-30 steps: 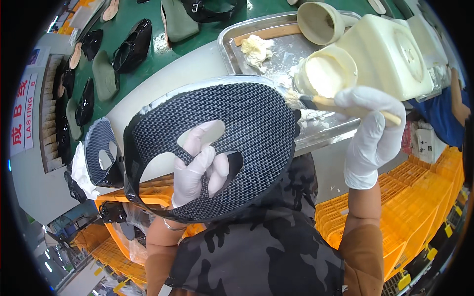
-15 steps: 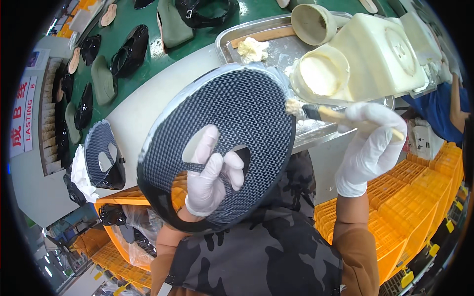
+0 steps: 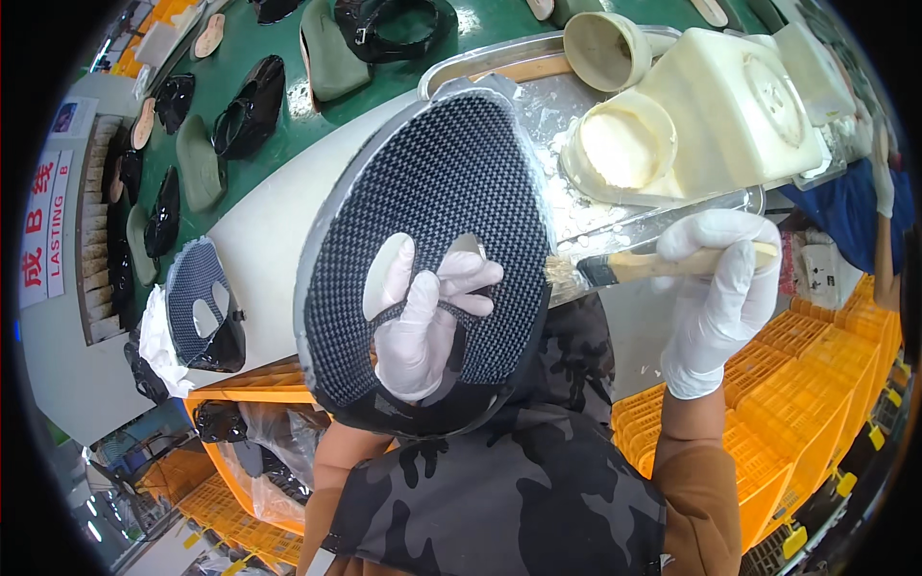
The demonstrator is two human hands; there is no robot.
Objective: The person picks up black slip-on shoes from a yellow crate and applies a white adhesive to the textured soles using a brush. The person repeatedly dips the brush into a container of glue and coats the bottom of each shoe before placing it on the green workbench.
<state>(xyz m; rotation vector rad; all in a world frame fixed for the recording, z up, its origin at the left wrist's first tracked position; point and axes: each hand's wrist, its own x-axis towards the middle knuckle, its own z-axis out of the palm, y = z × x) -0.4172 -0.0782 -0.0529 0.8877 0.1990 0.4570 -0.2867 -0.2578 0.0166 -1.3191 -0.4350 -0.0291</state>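
Observation:
My gloved left hand grips a black shoe upper from inside, fingers through its two openings. The upper's black-and-grey woven lining faces me, and white paste coats its rim along the top and both sides. In my gloved right hand is a flat brush with a wooden handle. Its paste-smeared bristles touch the upper's right edge. Beyond it, a cream plastic jug has an open round mouth filled with white paste. The jug stands in a metal tray spattered with paste.
Another shoe upper rests on the white bench at left beside crumpled white paper. Black shoes and green soles lie on a green surface. A beige cup tips on the tray. Orange crates stand at right.
The shoe upper has turned more upright, its top swinging left. The brush has moved down along the right edge, and the lump of paste on the tray is now hidden behind the upper.

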